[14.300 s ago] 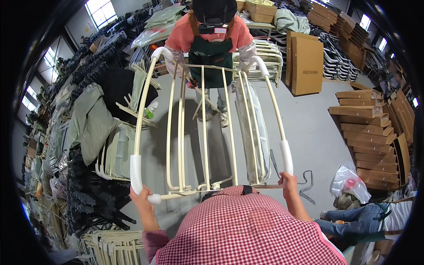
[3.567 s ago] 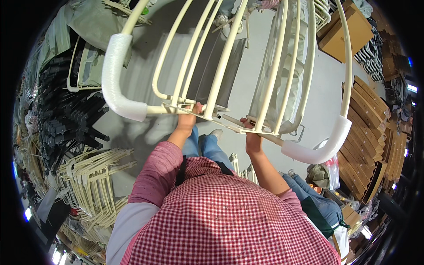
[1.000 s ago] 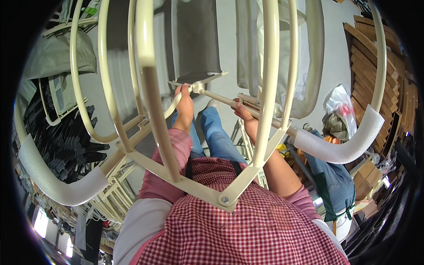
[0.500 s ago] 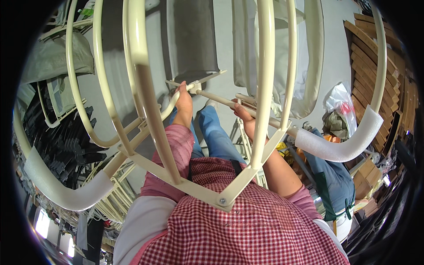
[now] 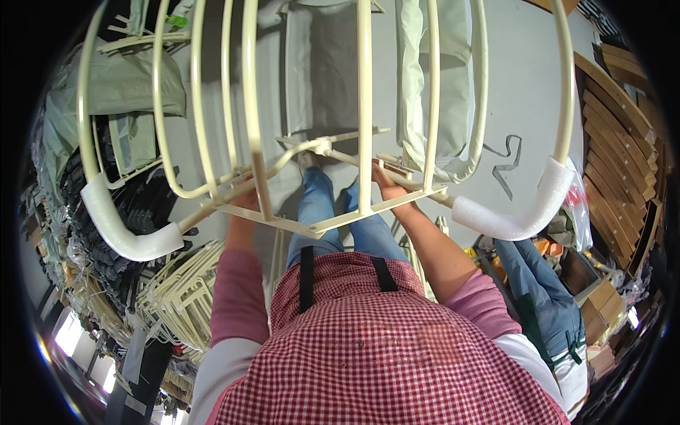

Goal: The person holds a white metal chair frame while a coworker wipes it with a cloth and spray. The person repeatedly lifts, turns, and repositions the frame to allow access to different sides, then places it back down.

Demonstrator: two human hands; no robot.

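Cream tubular frame (image 5: 365,106), extending beyond both hands. The right hand (image 5: 386,185) curls round its lower rail; the left hand (image 5: 244,202) is partly hidden by tubes, so its closure cannot be told. Sudden folding of the jointed flat bars (image 5: 287,224) between the hands could pinch fingers; uneven support could tilt the frame. Beyond the right hand, a pale fabric panel (image 5: 453,106) may obstruct; farther right, cartons (image 5: 616,134). Left of the left hand: black frames (image 5: 134,209).
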